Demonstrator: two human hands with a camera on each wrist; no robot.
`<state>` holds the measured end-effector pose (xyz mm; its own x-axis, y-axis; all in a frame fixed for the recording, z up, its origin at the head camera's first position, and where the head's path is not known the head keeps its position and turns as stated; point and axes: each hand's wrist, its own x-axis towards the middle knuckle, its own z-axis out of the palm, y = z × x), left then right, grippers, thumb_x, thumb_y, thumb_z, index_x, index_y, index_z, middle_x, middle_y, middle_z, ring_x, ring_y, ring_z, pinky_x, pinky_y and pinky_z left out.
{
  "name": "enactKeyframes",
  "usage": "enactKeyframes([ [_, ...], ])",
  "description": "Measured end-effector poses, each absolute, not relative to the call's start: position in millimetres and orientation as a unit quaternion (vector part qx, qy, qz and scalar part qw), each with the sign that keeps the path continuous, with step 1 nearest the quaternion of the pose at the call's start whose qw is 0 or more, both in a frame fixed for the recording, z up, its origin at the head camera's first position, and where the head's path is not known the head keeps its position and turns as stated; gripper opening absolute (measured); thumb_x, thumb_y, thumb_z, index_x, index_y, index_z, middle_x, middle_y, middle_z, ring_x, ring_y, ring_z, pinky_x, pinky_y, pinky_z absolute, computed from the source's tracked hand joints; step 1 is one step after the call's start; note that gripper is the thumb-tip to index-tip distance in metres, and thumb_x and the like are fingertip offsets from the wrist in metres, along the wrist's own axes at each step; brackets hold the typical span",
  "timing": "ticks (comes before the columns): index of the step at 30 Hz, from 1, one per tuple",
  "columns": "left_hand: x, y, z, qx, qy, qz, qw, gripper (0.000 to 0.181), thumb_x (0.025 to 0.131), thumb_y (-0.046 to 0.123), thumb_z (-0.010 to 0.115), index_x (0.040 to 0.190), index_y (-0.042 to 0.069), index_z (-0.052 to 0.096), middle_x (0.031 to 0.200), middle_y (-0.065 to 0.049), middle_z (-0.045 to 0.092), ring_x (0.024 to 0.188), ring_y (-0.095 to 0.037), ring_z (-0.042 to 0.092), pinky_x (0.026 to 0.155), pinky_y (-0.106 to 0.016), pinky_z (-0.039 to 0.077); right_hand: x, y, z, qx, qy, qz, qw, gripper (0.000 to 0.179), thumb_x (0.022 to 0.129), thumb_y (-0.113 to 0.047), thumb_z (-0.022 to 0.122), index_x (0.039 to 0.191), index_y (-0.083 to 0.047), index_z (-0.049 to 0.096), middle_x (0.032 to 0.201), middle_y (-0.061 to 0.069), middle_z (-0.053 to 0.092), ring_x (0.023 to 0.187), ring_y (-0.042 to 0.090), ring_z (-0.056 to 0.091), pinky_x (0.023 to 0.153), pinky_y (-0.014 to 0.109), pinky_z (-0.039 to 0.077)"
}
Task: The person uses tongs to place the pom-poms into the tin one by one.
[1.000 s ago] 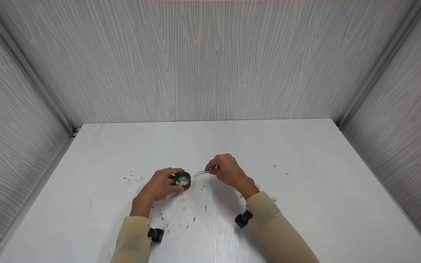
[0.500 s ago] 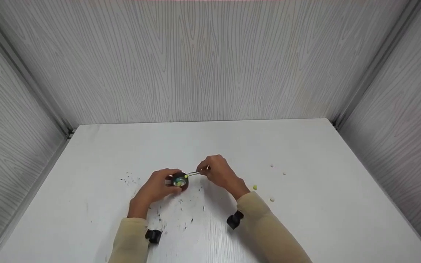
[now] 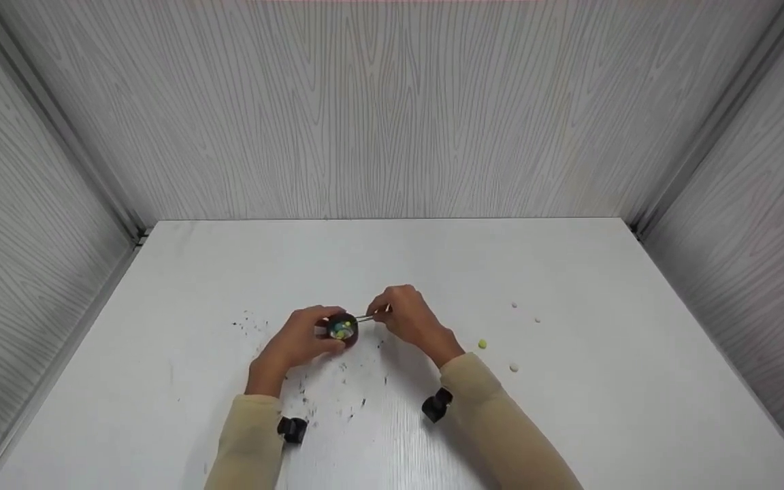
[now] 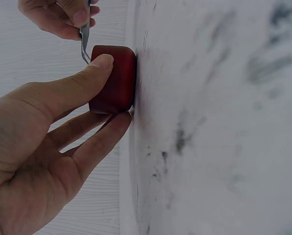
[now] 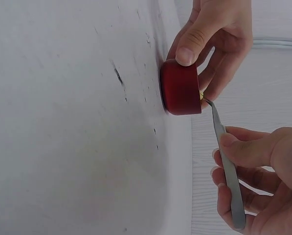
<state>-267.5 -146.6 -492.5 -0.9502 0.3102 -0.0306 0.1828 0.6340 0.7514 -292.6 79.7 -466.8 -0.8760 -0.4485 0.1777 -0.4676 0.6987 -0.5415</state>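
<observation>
Right wrist view: left hand (image 5: 223, 29) grips the red cup (image 5: 181, 90) on the table (image 5: 62, 98); right hand (image 5: 278, 154) pinches tweezers (image 5: 231, 178) at its mouth; the cup is probably light, stiff, slippery, best held by its sides.

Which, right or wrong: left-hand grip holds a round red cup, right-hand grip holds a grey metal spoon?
Wrong tool: the right-hand grip holds grey metal tweezers, not a spoon, per the right wrist view. The left-hand grip does hold a round red cup.
</observation>
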Motion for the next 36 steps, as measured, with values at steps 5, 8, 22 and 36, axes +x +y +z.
enactKeyframes([
  [5,-267,-146,-491,0.139,0.899,0.407,0.084,0.057,0.088,0.010,0.081,0.142,0.011,0.062,0.140,-0.015,0.065,0.129,-0.037,0.063,0.113,-0.054,0.048,-293,79,-468,0.246,-0.926,0.287,0.019,0.016,0.094,0.000,0.071,0.101,-0.008,0.083,0.095,0.009,0.078,0.090,0.021,0.071,0.079,0.035,0.061],
  [8,-267,-145,-492,0.143,0.899,0.405,0.084,0.058,0.089,0.010,0.081,0.143,0.010,0.061,0.141,-0.016,0.064,0.130,-0.038,0.063,0.113,-0.055,0.048,-292,79,-469,0.245,-0.927,0.284,0.022,0.016,0.094,0.000,0.071,0.100,-0.008,0.083,0.094,0.009,0.078,0.090,0.022,0.071,0.079,0.036,0.061],
  [22,-265,-144,-494,0.143,0.901,0.399,0.092,0.058,0.089,0.009,0.080,0.144,0.009,0.060,0.143,-0.017,0.063,0.130,-0.039,0.062,0.112,-0.054,0.048,-287,89,-467,0.237,-0.925,0.295,0.018,0.017,0.094,0.002,0.070,0.102,-0.007,0.083,0.097,0.010,0.078,0.090,0.021,0.070,0.079,0.036,0.061],
  [36,-267,-148,-491,0.141,0.900,0.401,0.092,0.060,0.091,0.008,0.079,0.146,0.008,0.057,0.146,-0.019,0.059,0.131,-0.040,0.061,0.113,-0.055,0.048,-274,140,-447,0.247,-0.918,0.307,0.050,0.014,0.092,-0.001,0.074,0.100,-0.008,0.083,0.094,0.009,0.077,0.086,0.021,0.069,0.077,0.036,0.059],
])
